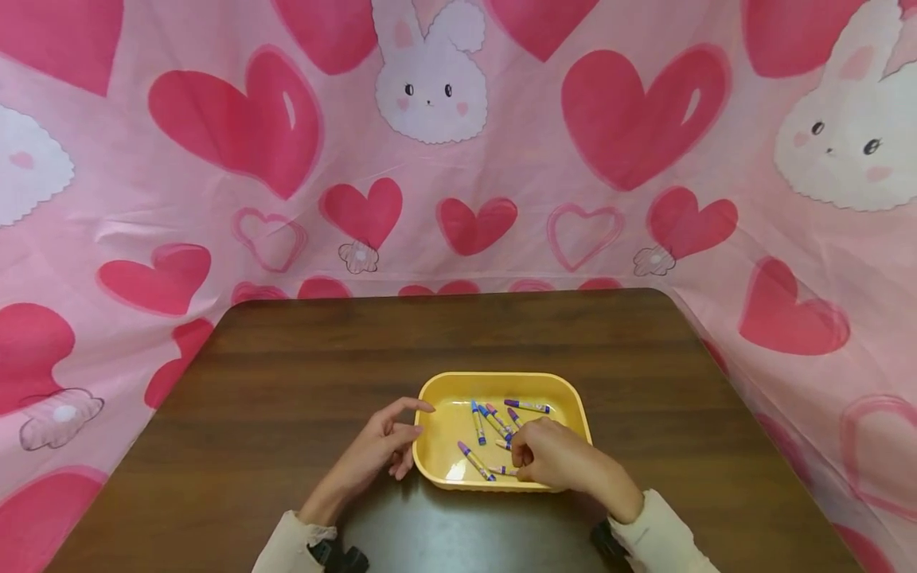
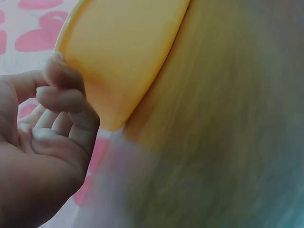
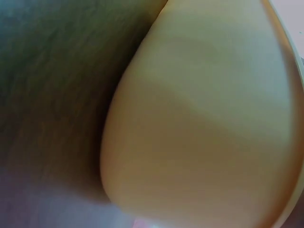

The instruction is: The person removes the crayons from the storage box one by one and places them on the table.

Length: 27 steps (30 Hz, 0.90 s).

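A yellow tray (image 1: 442, 455) sits on the table, with several crayons in it that have yellow wrappers and purple, blue or pink tips. One purple-tipped crayon (image 1: 476, 461) lies near the front wall, and a blue-tipped crayon (image 1: 478, 423) lies farther back. My left hand (image 1: 376, 448) is at the tray's left rim, its index finger reaching over the edge and the other fingers loosely bent. Inside the right part of the tray, my right hand (image 1: 555, 455) has its fingers bent down among the crayons. A light-tipped crayon (image 1: 505, 471) lies against its fingertips; whether they pinch it is hidden.
The dark wooden table (image 1: 322, 358) extends around the tray. Behind and beside it hangs a pink cloth (image 1: 415, 175) with hearts and rabbits. The right wrist view shows the tray's outer wall (image 3: 199, 133), with no fingers in sight.
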Motion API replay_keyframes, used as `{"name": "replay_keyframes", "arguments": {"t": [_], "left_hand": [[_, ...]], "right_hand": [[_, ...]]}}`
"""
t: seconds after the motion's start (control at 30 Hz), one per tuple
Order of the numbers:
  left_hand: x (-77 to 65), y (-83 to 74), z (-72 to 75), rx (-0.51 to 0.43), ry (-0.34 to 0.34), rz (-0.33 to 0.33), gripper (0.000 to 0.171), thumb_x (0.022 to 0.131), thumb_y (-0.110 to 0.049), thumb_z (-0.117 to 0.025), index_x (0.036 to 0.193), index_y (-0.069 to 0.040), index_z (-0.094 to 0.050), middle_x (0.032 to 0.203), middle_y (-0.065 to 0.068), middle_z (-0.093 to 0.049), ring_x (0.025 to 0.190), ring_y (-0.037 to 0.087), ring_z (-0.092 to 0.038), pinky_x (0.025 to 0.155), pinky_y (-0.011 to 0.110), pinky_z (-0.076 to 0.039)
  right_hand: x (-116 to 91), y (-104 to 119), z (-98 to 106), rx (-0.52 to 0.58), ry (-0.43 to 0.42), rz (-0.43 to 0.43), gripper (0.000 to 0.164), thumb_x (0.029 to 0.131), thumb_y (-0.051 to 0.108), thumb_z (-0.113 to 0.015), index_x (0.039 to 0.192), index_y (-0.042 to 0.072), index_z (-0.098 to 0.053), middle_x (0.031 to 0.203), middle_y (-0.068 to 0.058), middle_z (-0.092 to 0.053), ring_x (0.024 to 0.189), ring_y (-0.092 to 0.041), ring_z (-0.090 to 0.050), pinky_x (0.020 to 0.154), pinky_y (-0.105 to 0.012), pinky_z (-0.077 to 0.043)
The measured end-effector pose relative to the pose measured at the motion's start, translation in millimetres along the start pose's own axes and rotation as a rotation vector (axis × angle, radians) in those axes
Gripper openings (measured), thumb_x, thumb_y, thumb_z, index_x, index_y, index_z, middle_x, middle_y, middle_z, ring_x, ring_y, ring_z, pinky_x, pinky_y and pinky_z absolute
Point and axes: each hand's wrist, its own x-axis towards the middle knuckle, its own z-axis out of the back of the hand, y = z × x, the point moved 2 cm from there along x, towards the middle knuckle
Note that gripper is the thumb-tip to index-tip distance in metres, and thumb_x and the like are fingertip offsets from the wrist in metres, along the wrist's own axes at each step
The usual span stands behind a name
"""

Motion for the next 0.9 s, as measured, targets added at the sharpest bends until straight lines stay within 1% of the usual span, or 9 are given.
{"name": "replay_keyframes", "arguments": {"t": [0.1,0.2,0.3,0.4,0.57,0.73,0.8,0.83,0.9], "left_hand": [[-0.7,1.7,-0.2,-0.023,-0.029,-0.005,0.044,0.102,-0.014,-0.054,0.137,0.007,-0.039,0.056,0.0,-0.057,0.042,0.01,-0.049,0.042,0.022,-0.044],[-0.6,3.3,0.2,-0.026,-0.047,-0.013,0.044,0.102,-0.015,-0.055,0.137,0.007,-0.04,0.055,0.0,-0.056,0.042,0.01,-0.049,0.042,0.022,-0.044],[-0.8,4.2,0.6,-0.017,-0.05,-0.016,0.043,0.102,-0.014,-0.054,0.136,0.007,-0.041,0.055,0.001,-0.056,0.042,0.01,-0.049,0.042,0.022,-0.044],[-1.6,4.2,1.1,-0.003,-0.043,-0.008,0.042,0.102,-0.015,-0.055,0.136,0.007,-0.042,0.055,0.002,-0.056,0.042,0.01,-0.049,0.042,0.022,-0.045],[-2.2,3.4,1.4,0.019,-0.025,0.004,0.042,0.102,-0.015,-0.056,0.136,0.005,-0.043,0.057,0.002,-0.057,0.044,0.011,-0.05,0.044,0.022,-0.046],[-1.7,3.4,0.3,0.021,-0.017,0.007,0.037,0.102,-0.01,-0.054,0.133,0.007,-0.042,0.056,0.001,-0.058,0.043,0.012,-0.051,0.044,0.022,-0.045],[-1.7,3.7,0.0,0.02,-0.017,0.008,0.036,0.102,-0.008,-0.054,0.132,0.007,-0.042,0.056,0.0,-0.058,0.043,0.012,-0.051,0.044,0.022,-0.044],[-1.6,3.8,-0.1,0.019,-0.017,0.009,0.035,0.102,-0.008,-0.053,0.131,0.007,-0.042,0.056,0.0,-0.058,0.043,0.012,-0.051,0.044,0.022,-0.044],[-1.3,4.4,0.0,0.019,-0.016,0.009,0.036,0.102,-0.008,-0.053,0.131,0.007,-0.041,0.056,0.0,-0.058,0.043,0.012,-0.052,0.044,0.022,-0.044]], "right_hand": [[-0.2,0.2,0.0,0.017,0.014,0.019,0.026,0.076,0.007,-0.078,0.063,0.019,-0.059,0.057,0.016,-0.043,0.056,0.001,-0.041,0.053,-0.019,-0.036],[-0.4,-0.2,0.3,0.02,0.037,0.029,0.024,0.079,0.008,-0.077,0.066,0.019,-0.06,0.059,0.016,-0.044,0.057,0.001,-0.041,0.054,-0.019,-0.037],[-0.2,-1.2,0.1,0.018,0.06,0.038,0.021,0.082,0.008,-0.075,0.07,0.018,-0.061,0.061,0.016,-0.045,0.059,0.001,-0.042,0.057,-0.019,-0.038],[-1.3,-2.5,0.1,0.011,0.056,0.041,0.018,0.083,0.009,-0.074,0.073,0.018,-0.062,0.064,0.017,-0.046,0.062,0.0,-0.043,0.061,-0.02,-0.04],[-4.4,-4.3,0.3,0.023,0.002,0.063,0.016,0.084,0.012,-0.074,0.077,0.018,-0.061,0.067,0.015,-0.048,0.066,0.0,-0.044,0.063,-0.019,-0.04],[-6.1,-7.3,1.5,0.102,-0.058,0.066,0.013,0.082,0.009,-0.071,0.079,0.017,-0.061,0.069,0.016,-0.051,0.063,0.003,-0.047,0.058,-0.018,-0.043],[-6.2,-7.8,2.0,0.103,-0.08,0.066,0.009,0.082,0.007,-0.07,0.082,0.014,-0.064,0.071,0.016,-0.054,0.064,0.003,-0.048,0.06,-0.019,-0.044],[-6.3,-7.9,2.4,0.101,-0.091,0.064,0.006,0.083,0.007,-0.07,0.086,0.012,-0.067,0.071,0.016,-0.055,0.064,0.003,-0.048,0.061,-0.019,-0.044],[-6.9,-7.5,3.8,0.101,-0.118,0.056,0.009,0.086,0.007,-0.07,0.095,0.007,-0.071,0.073,0.014,-0.057,0.066,0.002,-0.049,0.062,-0.02,-0.045]]}}
